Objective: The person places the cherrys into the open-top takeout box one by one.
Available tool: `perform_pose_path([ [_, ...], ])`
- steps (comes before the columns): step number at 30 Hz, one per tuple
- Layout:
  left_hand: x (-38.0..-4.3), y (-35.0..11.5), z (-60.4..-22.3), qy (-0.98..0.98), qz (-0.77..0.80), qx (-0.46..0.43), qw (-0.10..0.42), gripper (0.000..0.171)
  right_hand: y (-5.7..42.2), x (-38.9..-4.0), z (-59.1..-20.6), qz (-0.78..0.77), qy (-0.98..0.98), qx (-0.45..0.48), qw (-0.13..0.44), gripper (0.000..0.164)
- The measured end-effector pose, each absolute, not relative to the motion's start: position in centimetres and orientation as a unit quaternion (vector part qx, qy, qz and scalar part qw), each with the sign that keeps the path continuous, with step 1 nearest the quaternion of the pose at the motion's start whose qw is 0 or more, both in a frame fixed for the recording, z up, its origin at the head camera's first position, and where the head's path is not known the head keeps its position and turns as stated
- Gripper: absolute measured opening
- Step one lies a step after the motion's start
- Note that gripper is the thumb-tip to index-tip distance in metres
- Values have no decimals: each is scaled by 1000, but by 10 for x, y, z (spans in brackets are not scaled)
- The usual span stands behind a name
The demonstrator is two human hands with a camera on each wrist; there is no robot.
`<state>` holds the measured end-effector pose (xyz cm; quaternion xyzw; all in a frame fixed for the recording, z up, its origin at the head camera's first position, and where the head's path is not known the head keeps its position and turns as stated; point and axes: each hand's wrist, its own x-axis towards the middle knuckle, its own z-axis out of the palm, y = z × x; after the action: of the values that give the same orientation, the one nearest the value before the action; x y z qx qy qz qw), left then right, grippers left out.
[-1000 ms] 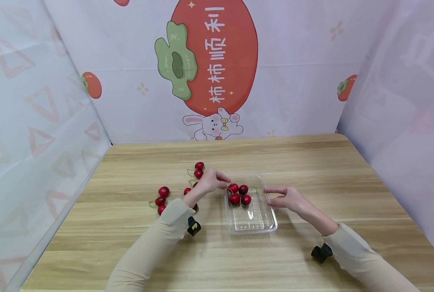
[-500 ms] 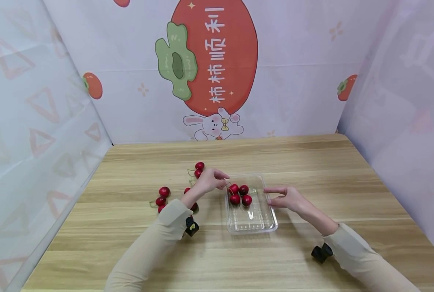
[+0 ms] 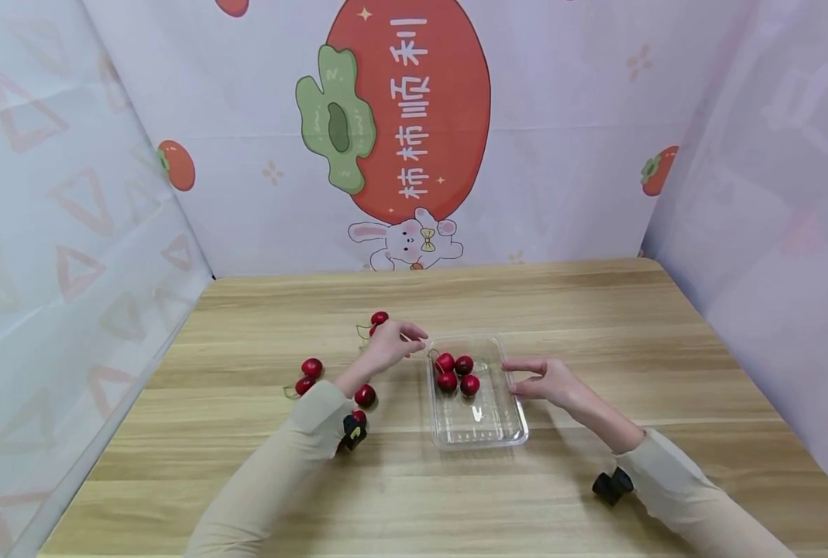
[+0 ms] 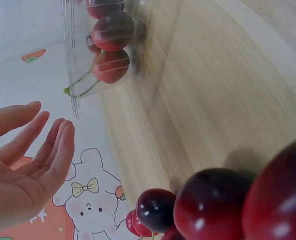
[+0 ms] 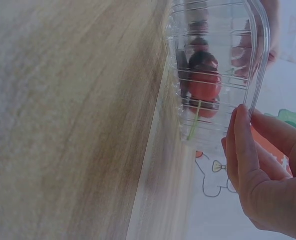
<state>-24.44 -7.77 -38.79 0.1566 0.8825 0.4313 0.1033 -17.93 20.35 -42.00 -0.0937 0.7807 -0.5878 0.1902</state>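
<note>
My left hand point(image 3: 388, 345) is just off the left rim of a clear plastic container point(image 3: 479, 422), with nothing in its grasp. In the left wrist view its fingers point(image 4: 65, 145) are loosely bent and the thumb stands apart. Inside the container, toward its left side, lie several dark red cherries point(image 3: 446, 381); a forked green stem point(image 4: 83, 82) leans to the rim. My right hand point(image 3: 549, 381) holds the container's right rim between thumb and fingers point(image 5: 241, 135).
Loose cherries point(image 3: 312, 368) lie left of the container, some partly hidden by the left arm. Another cherry point(image 3: 379, 318) lies behind the left hand. The wooden table point(image 3: 595, 302) meets printed cloth point(image 3: 560, 155) at the back and sides.
My left hand has drawn back left from the container's rim, its fingers parting and leaving the stemmed cherries inside. The right hand has stayed at the right rim.
</note>
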Motion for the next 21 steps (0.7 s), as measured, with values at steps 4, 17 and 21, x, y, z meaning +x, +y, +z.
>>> perform_pose_path([
  [4,-246,-84,-386,896,398,184,72,18,204,-179,-420,-592,777,-100,189,49],
  [17,-263,-114,-381,914,361,172,71,21,203,-177,-419,-586,784,-90,185,49],
  [21,-270,-125,-381,916,354,176,59,21,203,-177,-418,-582,787,-88,184,49],
])
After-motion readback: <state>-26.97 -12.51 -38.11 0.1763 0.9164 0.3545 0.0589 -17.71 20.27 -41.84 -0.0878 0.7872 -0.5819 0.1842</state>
